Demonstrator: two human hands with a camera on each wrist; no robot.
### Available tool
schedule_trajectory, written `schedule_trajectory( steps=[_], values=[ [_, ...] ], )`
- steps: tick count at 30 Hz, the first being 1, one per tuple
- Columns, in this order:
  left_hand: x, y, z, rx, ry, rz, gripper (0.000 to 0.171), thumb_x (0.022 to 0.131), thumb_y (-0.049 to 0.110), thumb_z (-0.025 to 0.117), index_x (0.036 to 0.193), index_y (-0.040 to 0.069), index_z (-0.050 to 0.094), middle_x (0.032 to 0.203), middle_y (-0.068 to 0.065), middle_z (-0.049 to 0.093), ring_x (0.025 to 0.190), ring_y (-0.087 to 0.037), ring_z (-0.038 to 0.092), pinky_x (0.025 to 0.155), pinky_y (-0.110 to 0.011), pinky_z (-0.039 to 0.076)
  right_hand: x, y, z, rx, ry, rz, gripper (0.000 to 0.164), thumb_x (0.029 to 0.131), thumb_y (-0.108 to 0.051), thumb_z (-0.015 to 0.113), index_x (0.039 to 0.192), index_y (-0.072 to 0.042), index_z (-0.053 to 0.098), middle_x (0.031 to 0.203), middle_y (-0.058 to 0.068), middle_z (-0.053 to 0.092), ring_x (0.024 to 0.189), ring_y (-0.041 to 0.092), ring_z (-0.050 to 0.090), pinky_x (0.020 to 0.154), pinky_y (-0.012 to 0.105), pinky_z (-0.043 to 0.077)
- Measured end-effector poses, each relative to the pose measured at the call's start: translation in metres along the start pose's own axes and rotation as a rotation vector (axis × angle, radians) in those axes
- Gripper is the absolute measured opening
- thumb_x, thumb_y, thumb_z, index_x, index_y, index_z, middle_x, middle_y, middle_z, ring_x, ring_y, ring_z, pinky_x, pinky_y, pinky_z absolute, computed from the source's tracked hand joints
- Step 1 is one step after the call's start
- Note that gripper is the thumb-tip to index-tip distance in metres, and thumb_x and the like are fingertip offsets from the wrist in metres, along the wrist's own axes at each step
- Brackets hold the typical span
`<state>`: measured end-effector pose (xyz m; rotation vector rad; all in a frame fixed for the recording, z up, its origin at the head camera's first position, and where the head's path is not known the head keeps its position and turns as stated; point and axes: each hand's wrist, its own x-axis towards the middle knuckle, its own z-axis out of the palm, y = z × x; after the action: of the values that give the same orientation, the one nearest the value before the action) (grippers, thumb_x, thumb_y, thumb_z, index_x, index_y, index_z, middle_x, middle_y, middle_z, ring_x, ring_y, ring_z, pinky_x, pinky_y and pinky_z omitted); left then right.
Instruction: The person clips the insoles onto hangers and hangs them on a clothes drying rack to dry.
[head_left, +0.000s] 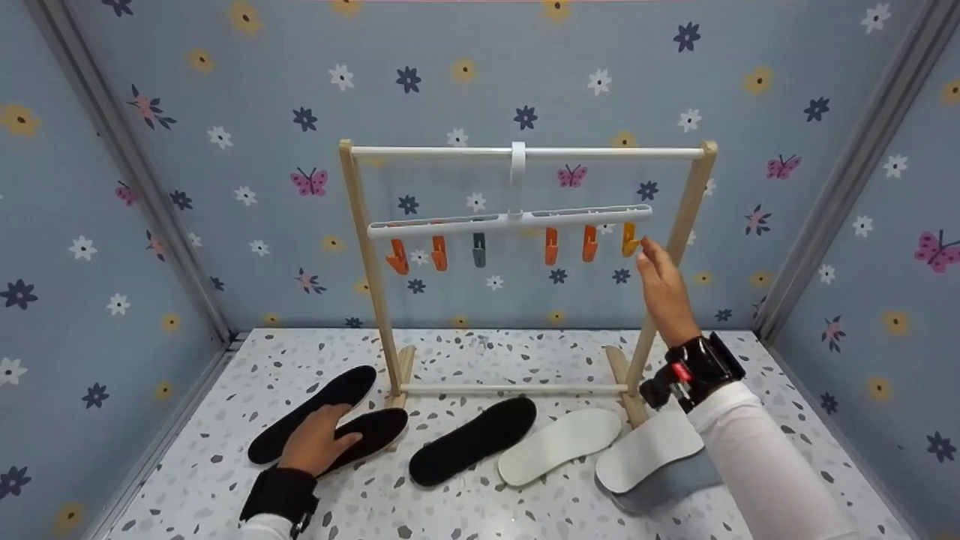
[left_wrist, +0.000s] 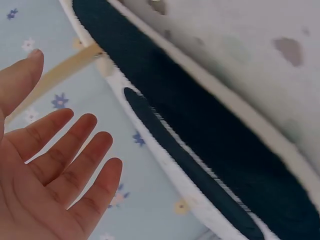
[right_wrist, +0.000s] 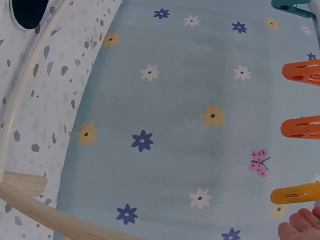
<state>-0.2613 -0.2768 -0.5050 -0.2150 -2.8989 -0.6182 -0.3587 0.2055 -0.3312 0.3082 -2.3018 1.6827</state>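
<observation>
1. The step in hand seems to be at the clips: the right hand (head_left: 664, 289) is raised to the yellow plastic clip (head_left: 629, 238) at the right end of the white plastic hanger (head_left: 450, 226), which hangs on the pale wooden rack (head_left: 367, 247).
2. The next move, I judge, calls for the thumb and fingers to pinch this clip so that it opens.
3. The right hand has its fingers nearly straight and close together, holding nothing; the fingertips are just beside the clip, and I cannot tell if they touch it.
4. The left hand (head_left: 311, 442) is spread, its fingers apart, over two flat black insoles (head_left: 379, 435); it grips neither, and contact is not clear.
5. One more black insole (head_left: 474, 442) and two flat white insoles (head_left: 561, 447) lie on the white speckled table (head_left: 480, 356).
</observation>
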Motion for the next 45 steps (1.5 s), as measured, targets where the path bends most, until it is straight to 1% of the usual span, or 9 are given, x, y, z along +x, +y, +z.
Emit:
schedule_trajectory(
  steps=[5, 10, 13, 19, 24, 28, 33, 40, 45],
  values=[
    [0.002, -0.01, 0.005, 0.012, -0.019, -0.02, 0.05, 0.08, 0.015, 0.074, 0.12, -0.009, 0.056, 0.116, -0.028, 0.058, 0.108, -0.044, 0.054, 0.091, -0.053, 0.043, 0.011, -0.005, -0.006, -0.021, 0.03, 0.031, 0.06, 0.103, -0.033, 0.032, 0.15, -0.004, 0.01, 0.157, 0.012, 0.013, 0.143, 0.027, 0.015, 0.116, 0.039, 0.014],
    [0.007, -0.015, 0.009, 0.023, -0.037, -0.03, 0.05, 0.078, 0.015, 0.075, 0.117, -0.011, 0.057, 0.112, -0.029, 0.059, 0.106, -0.045, 0.055, 0.09, -0.052, 0.044, 0.019, -0.009, -0.016, 0.021, 0.058, 0.063, 0.058, 0.102, -0.028, 0.034, 0.15, -0.004, 0.012, 0.156, 0.012, 0.015, 0.143, 0.027, 0.016, 0.116, 0.038, 0.012],
    [0.009, -0.017, 0.011, 0.03, -0.047, -0.038, 0.05, 0.077, 0.014, 0.076, 0.115, -0.012, 0.058, 0.11, -0.03, 0.059, 0.103, -0.045, 0.056, 0.088, -0.052, 0.045, 0.022, -0.008, -0.02, 0.077, 0.051, 0.086, 0.056, 0.102, -0.026, 0.034, 0.15, -0.005, 0.013, 0.156, 0.01, 0.015, 0.143, 0.025, 0.014, 0.116, 0.037, 0.009],
    [0.009, -0.027, 0.016, 0.036, -0.079, -0.069, 0.049, 0.076, 0.014, 0.077, 0.114, -0.011, 0.058, 0.103, -0.026, 0.061, 0.097, -0.043, 0.058, 0.084, -0.052, 0.047, 0.026, -0.006, -0.021, 0.159, 0.011, 0.112, 0.056, 0.102, -0.022, 0.034, 0.15, -0.004, 0.012, 0.156, 0.011, 0.015, 0.143, 0.023, 0.013, 0.116, 0.033, 0.011],
    [0.006, -0.036, 0.019, 0.038, -0.086, -0.09, 0.047, 0.076, 0.015, 0.077, 0.112, -0.009, 0.06, 0.098, -0.021, 0.062, 0.092, -0.04, 0.059, 0.081, -0.05, 0.048, 0.026, -0.009, -0.017, 0.113, -0.023, 0.121, 0.057, 0.102, -0.025, 0.036, 0.151, -0.008, 0.012, 0.156, 0.011, 0.017, 0.143, 0.025, 0.014, 0.116, 0.04, 0.009],
    [0.004, -0.037, 0.018, 0.048, -0.093, -0.097, 0.046, 0.075, 0.015, 0.077, 0.11, -0.009, 0.061, 0.095, -0.019, 0.062, 0.09, -0.038, 0.059, 0.079, -0.049, 0.048, 0.029, -0.012, -0.012, 0.082, -0.042, 0.11, 0.059, 0.102, -0.026, 0.04, 0.151, -0.009, 0.012, 0.155, 0.012, 0.02, 0.143, 0.025, 0.016, 0.116, 0.042, 0.01],
    [0.004, -0.036, 0.016, 0.061, -0.094, -0.092, 0.044, 0.074, 0.014, 0.078, 0.109, -0.008, 0.062, 0.093, -0.018, 0.061, 0.088, -0.038, 0.059, 0.077, -0.049, 0.049, 0.032, -0.013, -0.009, 0.097, -0.055, 0.056, 0.059, 0.101, -0.024, 0.042, 0.15, -0.005, 0.015, 0.153, 0.015, 0.025, 0.141, 0.026, 0.023, 0.115, 0.04, 0.014],
    [0.007, -0.035, 0.015, 0.085, -0.09, -0.094, 0.044, 0.073, 0.013, 0.079, 0.109, -0.008, 0.062, 0.092, -0.018, 0.061, 0.087, -0.037, 0.059, 0.076, -0.049, 0.049, 0.032, -0.011, -0.009, 0.103, -0.047, 0.034, 0.055, 0.101, -0.022, 0.043, 0.147, -0.002, 0.023, 0.152, 0.014, 0.026, 0.141, 0.025, 0.023, 0.115, 0.039, 0.016],
    [0.006, -0.033, 0.013, 0.118, -0.078, -0.081, 0.047, 0.072, 0.013, 0.079, 0.109, -0.009, 0.061, 0.094, -0.021, 0.06, 0.087, -0.038, 0.059, 0.076, -0.05, 0.049, 0.031, -0.007, -0.008, 0.118, -0.035, -0.003, 0.051, 0.101, -0.018, 0.043, 0.147, -0.001, 0.026, 0.149, 0.016, 0.033, 0.137, 0.027, 0.03, 0.114, 0.04, 0.02]
  ],
)
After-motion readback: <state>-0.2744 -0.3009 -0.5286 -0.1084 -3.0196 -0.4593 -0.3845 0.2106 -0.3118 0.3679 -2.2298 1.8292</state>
